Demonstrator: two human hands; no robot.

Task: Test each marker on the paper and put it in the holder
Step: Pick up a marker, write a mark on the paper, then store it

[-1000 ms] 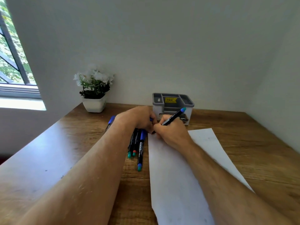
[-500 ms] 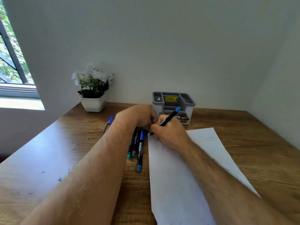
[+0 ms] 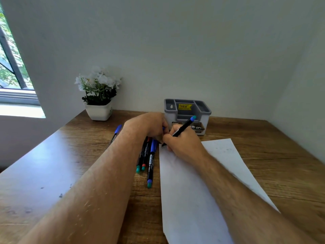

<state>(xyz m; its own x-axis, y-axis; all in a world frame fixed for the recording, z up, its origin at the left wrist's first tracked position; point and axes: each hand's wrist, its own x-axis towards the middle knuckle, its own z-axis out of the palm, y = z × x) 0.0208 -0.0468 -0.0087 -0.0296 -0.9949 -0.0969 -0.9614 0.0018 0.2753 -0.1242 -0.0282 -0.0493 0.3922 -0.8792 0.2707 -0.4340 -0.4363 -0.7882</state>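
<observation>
Black marker (image 3: 182, 127) with a blue end cap is pinched in the right hand (image 3: 182, 147), tilted up toward the holder, tip down at the near-left top corner of the paper (image 3: 190, 191). Whether the tip actually touches the sheet can't be told, the fingers hide it. Left hand (image 3: 149, 125) sits just left of it, knuckles up, fingers curled; a bit of blue shows at the fingertips (probably the cap, too small to be sure), so what it grips can't be told. Paper lies flat on the wooden table (image 3: 52, 164), running from near the holder toward the camera under the right forearm.

Grey holder (image 3: 187, 113) stands at the back against the wall, yellow price sticker inside, just behind both hands. Three spare markers (image 3: 146, 159) lie bunched left of the paper, partly under the left wrist. One blue pen (image 3: 117, 130) lies further left, apart from them. White flower pot (image 3: 98, 111) at back left, window (image 3: 12, 76) beyond.
</observation>
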